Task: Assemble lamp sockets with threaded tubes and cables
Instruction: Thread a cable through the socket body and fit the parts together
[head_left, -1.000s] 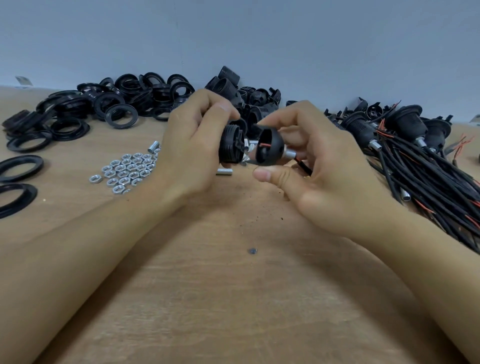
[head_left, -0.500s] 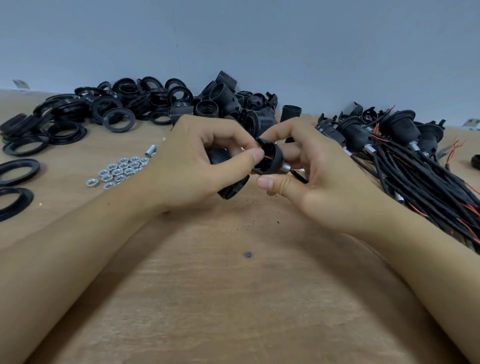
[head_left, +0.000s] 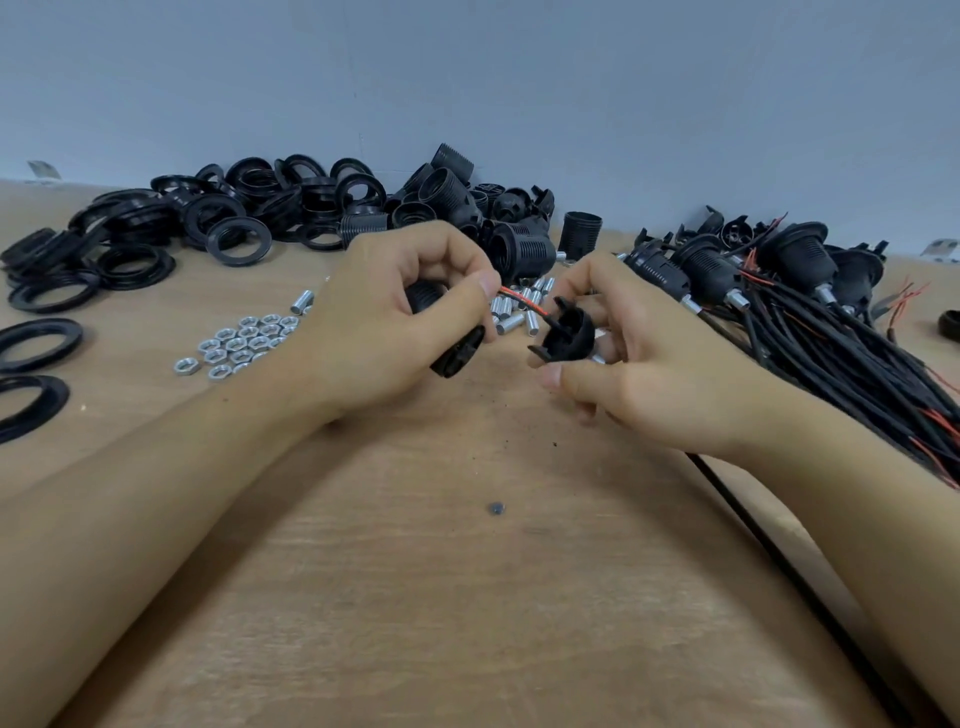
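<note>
Now, the wooden tabletop (head_left: 467, 597) fills the view, and along its far edge lies a heap of black rings (head_left: 171, 228), spilling toward the far left corner. Over on the right edge sits a bundle of finished sockets with cables (head_left: 831, 332), the cables running toward the near right corner. Mid far edge, a pile of threaded socket shells (head_left: 467, 208). Both hands meet over the middle of the tabletop.

The left hand (head_left: 395, 332) is curled round a black socket body (head_left: 457, 356), its long axis tilted, lower end pointing down toward the near right; thumb and forefinger also pinch the red wire (head_left: 519, 302). That wire runs rightward and slightly down into the socket cap (head_left: 569, 335), which the right hand (head_left: 660, 364) grips between thumb and fingers, open side facing left toward the other hand. The two parts are apart, joined only by the wire. A black cable (head_left: 769, 561) trails from under the right wrist toward the near right corner.

Behind the hands, a scatter of small metal tubes (head_left: 519, 312); left of them, a cluster of hex nuts (head_left: 239, 343). One tiny dark speck (head_left: 496, 508) sits nearer. No readable writing anywhere.
</note>
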